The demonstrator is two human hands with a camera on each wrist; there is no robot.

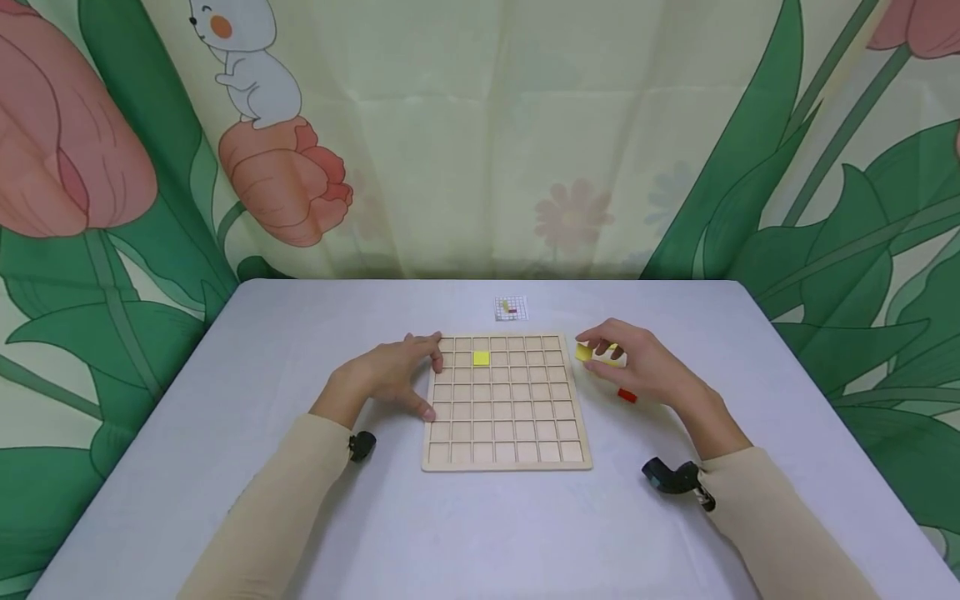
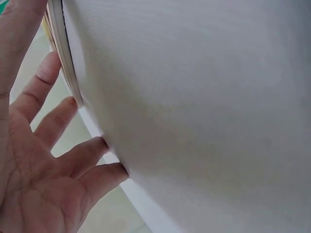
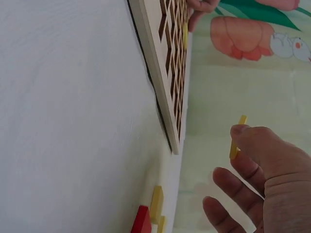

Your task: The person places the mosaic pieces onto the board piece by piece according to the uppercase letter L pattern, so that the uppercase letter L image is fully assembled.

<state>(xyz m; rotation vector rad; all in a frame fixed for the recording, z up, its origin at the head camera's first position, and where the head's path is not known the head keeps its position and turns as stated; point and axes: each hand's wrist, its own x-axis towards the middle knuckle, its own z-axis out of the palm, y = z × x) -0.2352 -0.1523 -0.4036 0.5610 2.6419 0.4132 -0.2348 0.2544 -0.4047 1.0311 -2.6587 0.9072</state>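
One thin yellow tile [image 1: 582, 352] in hand

Nearest is a pale wooden grid board [image 1: 507, 467]; a small red block [image 1: 627, 396] lies to its right. The left hand [image 1: 386, 372] touches the board's left edge, thumb and fingers spread; a sideways push could shift it. The right hand [image 1: 633, 358] pinches the tile between thumb and finger, right of the board; a loose grip could drop it. A yellow square piece [image 1: 481, 358] sits in the grid's far-left part. Farthest: a small printed card [image 1: 511, 308].
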